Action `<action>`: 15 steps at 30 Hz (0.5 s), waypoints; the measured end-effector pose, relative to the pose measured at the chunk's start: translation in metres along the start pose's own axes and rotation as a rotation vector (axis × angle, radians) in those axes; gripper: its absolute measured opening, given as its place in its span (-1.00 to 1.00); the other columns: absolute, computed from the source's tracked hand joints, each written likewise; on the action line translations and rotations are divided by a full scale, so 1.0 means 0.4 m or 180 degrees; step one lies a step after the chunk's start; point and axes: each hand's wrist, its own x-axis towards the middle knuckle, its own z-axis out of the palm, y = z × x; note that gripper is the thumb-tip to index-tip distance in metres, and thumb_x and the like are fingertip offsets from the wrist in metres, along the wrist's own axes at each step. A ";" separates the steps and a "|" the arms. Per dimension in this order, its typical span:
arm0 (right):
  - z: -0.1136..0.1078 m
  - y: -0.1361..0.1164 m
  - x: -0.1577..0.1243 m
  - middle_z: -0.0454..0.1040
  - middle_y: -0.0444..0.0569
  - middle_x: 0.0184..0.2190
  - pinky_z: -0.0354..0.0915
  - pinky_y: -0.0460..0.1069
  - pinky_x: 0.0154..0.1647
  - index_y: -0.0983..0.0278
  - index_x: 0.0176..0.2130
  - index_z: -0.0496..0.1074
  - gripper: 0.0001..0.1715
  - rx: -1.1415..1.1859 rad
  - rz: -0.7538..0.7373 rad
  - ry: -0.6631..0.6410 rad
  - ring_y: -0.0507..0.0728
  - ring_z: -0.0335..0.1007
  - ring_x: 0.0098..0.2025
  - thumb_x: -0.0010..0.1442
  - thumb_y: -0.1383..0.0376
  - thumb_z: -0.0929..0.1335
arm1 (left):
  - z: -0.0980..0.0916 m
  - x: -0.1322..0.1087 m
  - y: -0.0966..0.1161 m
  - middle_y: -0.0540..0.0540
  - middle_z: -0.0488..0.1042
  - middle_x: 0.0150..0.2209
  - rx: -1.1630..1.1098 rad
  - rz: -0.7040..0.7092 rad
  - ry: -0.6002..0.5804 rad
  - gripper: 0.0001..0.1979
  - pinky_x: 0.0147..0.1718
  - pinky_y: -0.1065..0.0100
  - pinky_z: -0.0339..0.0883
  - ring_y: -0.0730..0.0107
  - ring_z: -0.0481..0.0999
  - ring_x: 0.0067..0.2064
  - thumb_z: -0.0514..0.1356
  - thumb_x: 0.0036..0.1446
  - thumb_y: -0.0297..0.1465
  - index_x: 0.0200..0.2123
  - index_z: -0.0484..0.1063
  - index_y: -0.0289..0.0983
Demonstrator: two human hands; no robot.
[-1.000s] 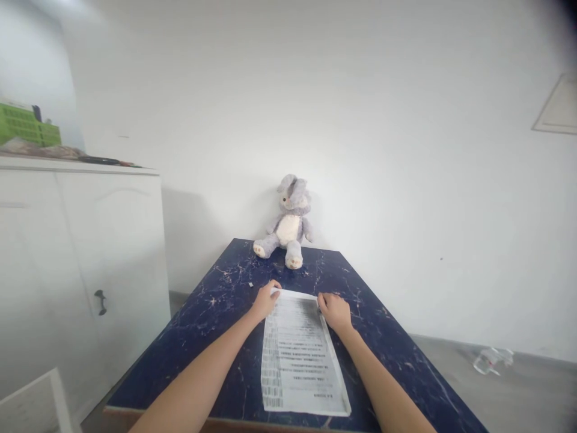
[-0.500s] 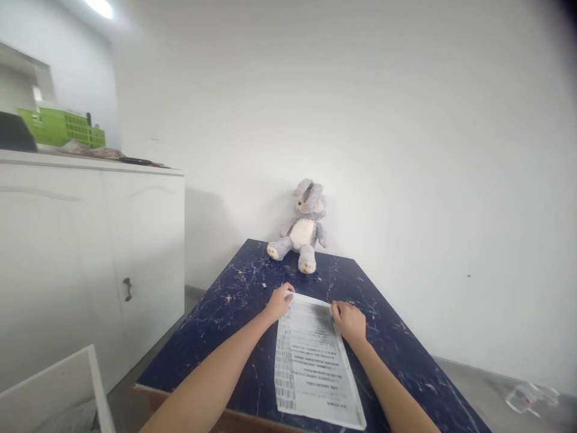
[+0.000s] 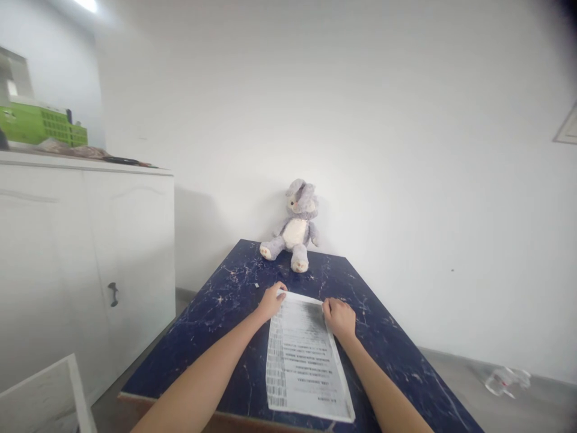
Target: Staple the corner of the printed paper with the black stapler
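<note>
A printed sheet of paper point(image 3: 306, 361), with dense lines of text and a barcode-like strip down its left side, lies on the dark blue marble-patterned table point(image 3: 216, 319). My left hand point(image 3: 271, 300) pinches the sheet's far left corner between thumb and fingers. At the far right corner, my right hand point(image 3: 340, 316) is closed on the paper's edge, its fingertips partly hidden. Beyond both hands a grey and white plush rabbit point(image 3: 295, 228) sits at the table's far end, leaning on the wall.
A white cabinet point(image 3: 130, 240) stands at the left, with a green basket point(image 3: 45, 123) and other items on top. A white-framed panel point(image 3: 76, 385) is at the lower left. Clear plastic point(image 3: 507, 382) lies on the floor at right. A small white scrap point(image 3: 256, 285) rests on the table.
The view has turned slightly right, so everything appears shifted left. Both hands keep their hold on the sheet's far corners, and the rabbit stays in place.
</note>
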 end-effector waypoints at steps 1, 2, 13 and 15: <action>-0.010 -0.005 -0.003 0.62 0.06 -0.34 0.10 -0.04 -0.35 0.25 -0.38 0.56 -0.47 0.0023 0.0070 -0.0005 0.16 0.54 -0.31 0.50 0.22 0.18 | -0.003 -0.001 0.007 -0.05 0.59 -0.26 0.0044 0.0021 0.0001 -0.87 -0.02 0.22 0.42 0.22 0.59 -0.18 0.19 0.17 -0.50 -0.23 0.49 -0.20; -0.021 -0.009 -0.006 0.62 0.08 -0.35 0.07 -0.05 -0.37 0.28 -0.38 0.57 -0.46 0.0046 0.0156 -0.0027 0.15 0.53 -0.32 0.50 0.22 0.18 | -0.004 -0.002 0.012 -0.07 0.60 -0.24 0.0039 -0.0003 -0.0011 -0.88 0.00 0.22 0.41 0.21 0.59 -0.17 0.19 0.17 -0.50 -0.23 0.48 -0.21; 0.007 0.035 0.019 0.61 0.11 -0.36 0.03 -0.06 -0.35 0.34 -0.37 0.62 -0.34 0.0314 0.0520 -0.0120 0.13 0.51 -0.29 0.53 0.14 0.14 | 0.019 0.025 -0.024 -0.09 0.58 -0.10 -0.0033 0.0341 -0.0008 -0.82 0.10 0.24 0.34 0.19 0.53 -0.02 0.11 0.28 -0.44 -0.09 0.45 -0.21; 0.003 0.035 0.018 0.61 0.11 -0.37 0.03 -0.05 -0.35 0.34 -0.38 0.61 -0.34 0.0369 0.0496 -0.0123 0.13 0.50 -0.29 0.53 0.14 0.14 | 0.018 0.022 -0.020 -0.09 0.58 -0.10 -0.0003 0.0408 -0.0029 -0.83 0.09 0.25 0.34 0.19 0.52 -0.02 0.09 0.29 -0.45 -0.11 0.45 -0.21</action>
